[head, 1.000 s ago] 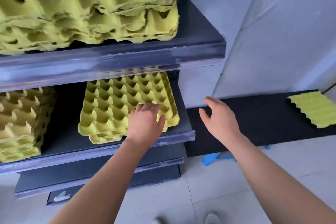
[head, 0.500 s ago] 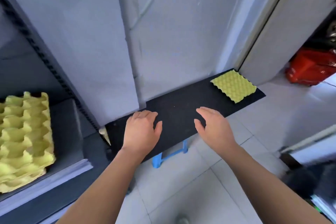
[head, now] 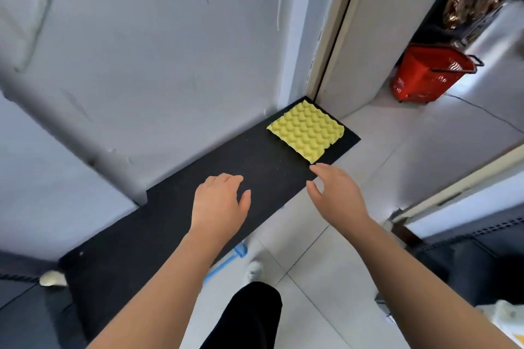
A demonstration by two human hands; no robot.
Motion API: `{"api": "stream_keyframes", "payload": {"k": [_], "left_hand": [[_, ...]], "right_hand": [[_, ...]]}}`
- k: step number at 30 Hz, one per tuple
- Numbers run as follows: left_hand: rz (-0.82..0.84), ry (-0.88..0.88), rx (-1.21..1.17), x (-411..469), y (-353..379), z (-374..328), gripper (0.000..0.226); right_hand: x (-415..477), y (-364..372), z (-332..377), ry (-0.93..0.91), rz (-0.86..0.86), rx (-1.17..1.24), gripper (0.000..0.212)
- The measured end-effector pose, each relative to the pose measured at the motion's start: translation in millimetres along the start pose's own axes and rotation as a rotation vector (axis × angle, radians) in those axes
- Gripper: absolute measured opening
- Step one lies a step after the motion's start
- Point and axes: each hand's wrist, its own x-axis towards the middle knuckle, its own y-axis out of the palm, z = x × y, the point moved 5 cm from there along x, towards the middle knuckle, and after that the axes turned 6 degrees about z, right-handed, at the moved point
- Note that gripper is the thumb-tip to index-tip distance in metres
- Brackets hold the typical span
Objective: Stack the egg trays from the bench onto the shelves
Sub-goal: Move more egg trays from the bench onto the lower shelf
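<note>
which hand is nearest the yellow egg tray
The right hand; its fingertips almost reach the egg tray. The left hand is farther back over the bench.

Pale wall ahead of me, a red shopping basket off to my right

The grey-white wall (head: 141,65) in front of me is scuffed, and it ends at a cream door frame (head: 334,37). Past the frame, a red shopping basket (head: 431,76) with black handles stands on the light tiled floor (head: 425,150), just beside a dark rack (head: 467,3) of goods too blurred for me to name. A thin cable (head: 487,110) runs over the tiles from near the basket toward the right edge. Low down, blue bars (head: 240,249) cross the floor.
</note>
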Motion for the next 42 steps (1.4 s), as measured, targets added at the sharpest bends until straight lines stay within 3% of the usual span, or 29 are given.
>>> {"api": "stream_keyframes", "payload": {"k": [12,23,30,42], "left_hand": [[0.204,-0.012,0.042,230,51,-85,0.039],[0.301,-0.305,-0.128,361,180,-157,0.042],[0.326,-0.579,-0.276,412,279,-169,0.047],[0.383,-0.827,-0.450,447,439,-138,0.071]], "right_hand": [[199,-25,-120,0.086,0.079,0.032,0.028],[374,9,-272,-0.061,0.237,0.035,0.037],[464,72,-337,-0.196,0.329,-0.034,0.036],[543,228,-421,-0.091,0.496,-0.065,0.064]]}}
